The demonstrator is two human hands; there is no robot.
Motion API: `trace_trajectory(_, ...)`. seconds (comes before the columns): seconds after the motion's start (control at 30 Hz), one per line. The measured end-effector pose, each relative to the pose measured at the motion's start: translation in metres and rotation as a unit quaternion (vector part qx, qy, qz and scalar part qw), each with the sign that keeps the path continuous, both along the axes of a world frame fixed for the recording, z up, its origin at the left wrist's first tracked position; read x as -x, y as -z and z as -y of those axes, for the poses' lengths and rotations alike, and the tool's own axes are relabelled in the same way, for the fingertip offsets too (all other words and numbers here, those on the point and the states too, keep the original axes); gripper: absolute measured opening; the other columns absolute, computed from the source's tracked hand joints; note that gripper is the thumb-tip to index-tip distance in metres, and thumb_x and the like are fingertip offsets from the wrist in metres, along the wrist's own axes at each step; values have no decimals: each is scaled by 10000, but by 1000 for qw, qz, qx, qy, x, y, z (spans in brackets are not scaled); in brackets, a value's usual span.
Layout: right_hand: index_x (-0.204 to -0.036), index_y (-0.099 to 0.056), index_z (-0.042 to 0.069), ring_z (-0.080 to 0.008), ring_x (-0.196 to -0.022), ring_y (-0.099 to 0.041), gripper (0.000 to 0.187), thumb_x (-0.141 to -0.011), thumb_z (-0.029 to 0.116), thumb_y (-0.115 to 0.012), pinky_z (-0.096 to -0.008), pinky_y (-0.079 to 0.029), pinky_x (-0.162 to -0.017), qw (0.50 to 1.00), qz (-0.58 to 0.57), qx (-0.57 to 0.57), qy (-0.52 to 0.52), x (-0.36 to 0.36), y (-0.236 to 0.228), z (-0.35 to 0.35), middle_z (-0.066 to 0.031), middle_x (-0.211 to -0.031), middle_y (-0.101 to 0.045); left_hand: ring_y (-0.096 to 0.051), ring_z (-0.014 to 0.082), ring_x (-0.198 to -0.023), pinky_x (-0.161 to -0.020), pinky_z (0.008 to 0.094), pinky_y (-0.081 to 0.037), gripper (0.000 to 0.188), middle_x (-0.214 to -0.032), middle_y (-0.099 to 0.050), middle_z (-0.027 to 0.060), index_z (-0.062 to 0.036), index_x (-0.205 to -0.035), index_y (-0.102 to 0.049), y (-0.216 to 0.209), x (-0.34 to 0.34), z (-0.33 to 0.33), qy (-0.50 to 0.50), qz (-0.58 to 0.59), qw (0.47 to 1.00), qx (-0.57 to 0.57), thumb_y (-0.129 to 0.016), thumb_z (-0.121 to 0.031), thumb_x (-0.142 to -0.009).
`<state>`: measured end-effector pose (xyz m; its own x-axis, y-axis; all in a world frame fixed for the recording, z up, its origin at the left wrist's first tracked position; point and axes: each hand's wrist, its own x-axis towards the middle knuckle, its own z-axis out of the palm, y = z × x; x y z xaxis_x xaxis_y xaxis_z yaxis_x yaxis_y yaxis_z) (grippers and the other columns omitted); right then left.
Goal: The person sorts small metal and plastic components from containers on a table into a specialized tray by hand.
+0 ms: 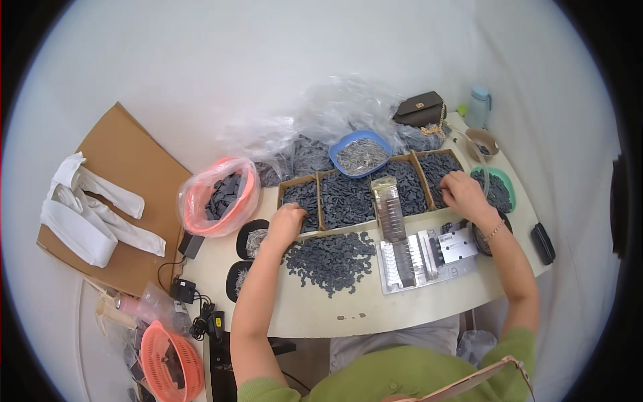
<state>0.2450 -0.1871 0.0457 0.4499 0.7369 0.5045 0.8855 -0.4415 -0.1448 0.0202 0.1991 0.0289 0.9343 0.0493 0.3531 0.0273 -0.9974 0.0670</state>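
Note:
My left hand is at the front of the leftmost compartment of a divided cardboard box. Its fingers are curled together, and what they hold, if anything, is hidden. Over the rightmost compartment, my right hand has thumb and fingers closed in a pinch; I cannot make out anything between them. Small dark grey parts fill the compartments. More of these parts lie in a loose pile on the table in front of the box. A metal fixture sits right of the pile, with a ribbed clear strip reaching from it onto the box.
A blue bowl of metal pins rests behind the box, beside plastic bags. Black dishes stand near my left forearm. A green tray, a brown bowl and a black case are at right. An orange basket stands left.

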Motion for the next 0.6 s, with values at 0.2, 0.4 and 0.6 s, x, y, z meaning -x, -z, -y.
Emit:
trace_trajectory(0.2, -873, -624, 9, -241, -692, -640, 123, -782, 91, -630, -335, -516, -622, 959, -250, -41, -122, 70, -7, -8, -125, -792, -636, -586, 325, -779, -660, 438, -477, 272, -838, -615, 132, -40, -1032, -629, -8, 7, 60, 12, 190, 981, 41, -586, 6, -768)
trace_trajectory(0.4, -891, -638, 44, -282, -813, -605, 120, -784, 99, -643, -373, -500, -727, 956, -203, -19, -213, 110, 14, -15, -93, -847, -618, -609, 234, -826, -617, 317, -521, 288, -958, -619, 114, 13, -978, -611, 14, 46, 208, 256, 60, 964, 33, -601, -52, -698)
trace_trajectory(0.6, -869, -637, 73, -263, -803, -588, 131, -747, 115, -657, -367, -496, -702, 962, -140, -17, -235, 127, 28, -14, -70, -826, -582, -602, 256, -876, -699, 317, -527, 344, -1000, -617, 171, 84, -1005, -616, 17, 56, 229, 216, 0, 976, -28, -590, -45, -688)
